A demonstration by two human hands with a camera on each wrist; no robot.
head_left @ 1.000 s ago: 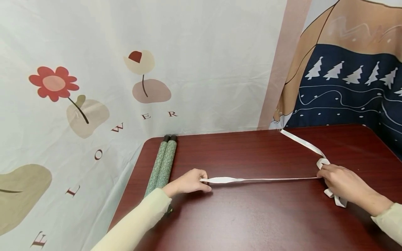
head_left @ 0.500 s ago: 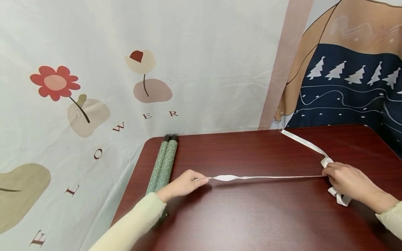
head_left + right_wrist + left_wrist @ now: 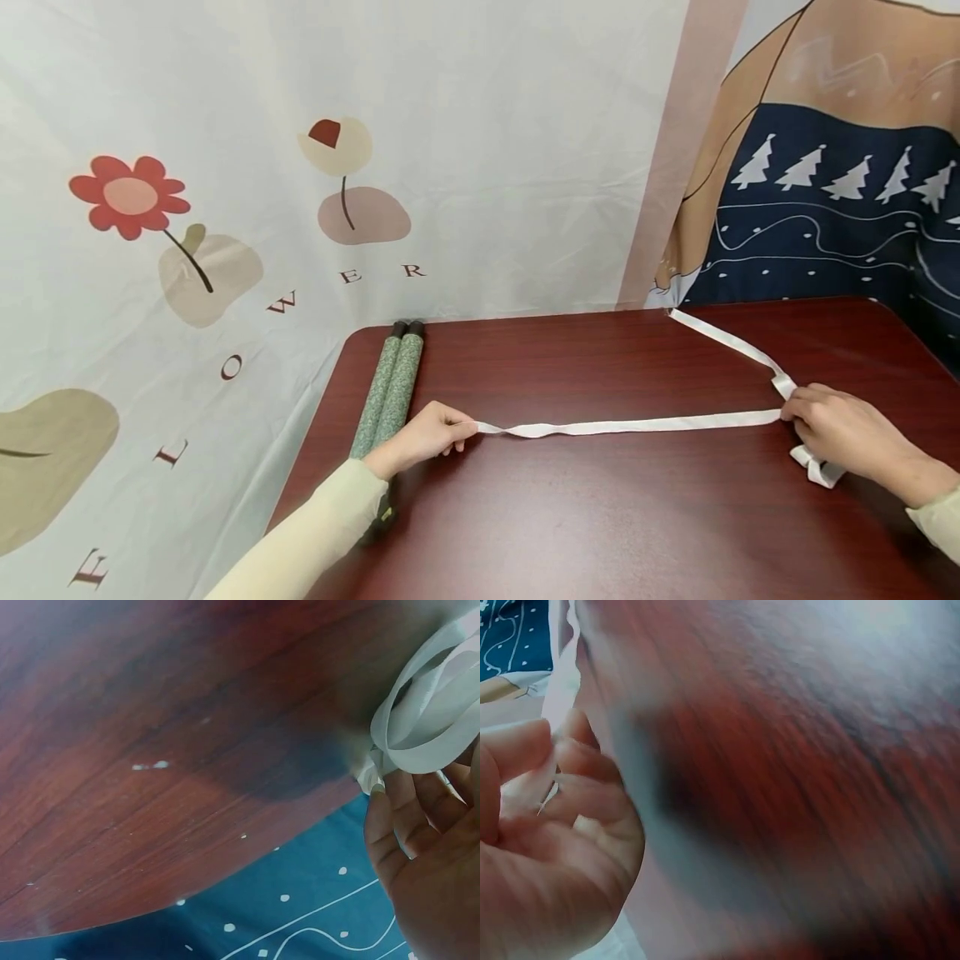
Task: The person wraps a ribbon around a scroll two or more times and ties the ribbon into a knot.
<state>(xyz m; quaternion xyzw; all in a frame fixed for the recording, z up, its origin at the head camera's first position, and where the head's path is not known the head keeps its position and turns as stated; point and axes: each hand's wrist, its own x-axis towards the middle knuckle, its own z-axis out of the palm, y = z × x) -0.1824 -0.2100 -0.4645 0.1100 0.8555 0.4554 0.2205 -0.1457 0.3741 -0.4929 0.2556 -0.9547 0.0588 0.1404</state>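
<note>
Beside two green-speckled rods on the table, the left hand pinches a white ribbon; it spans to the right hand, whose fingers pinch it near slack loops, apparently to hold the stretch taut.

Long, flat fabric-like ribbon: plain white. Smooth wooden table: dark reddish brown, darker grain streaks. Two slim cylindrical tubes: speckled grey-green, black ends. Long fabric sleeves: pale yellow-green. Hanging cloth backdrop: off-white, printed with red-petalled, pink-centred flower, dark-red letters, pink vertical band. Navy cloth panel: white fir trees, wavy lines, dots.
</note>
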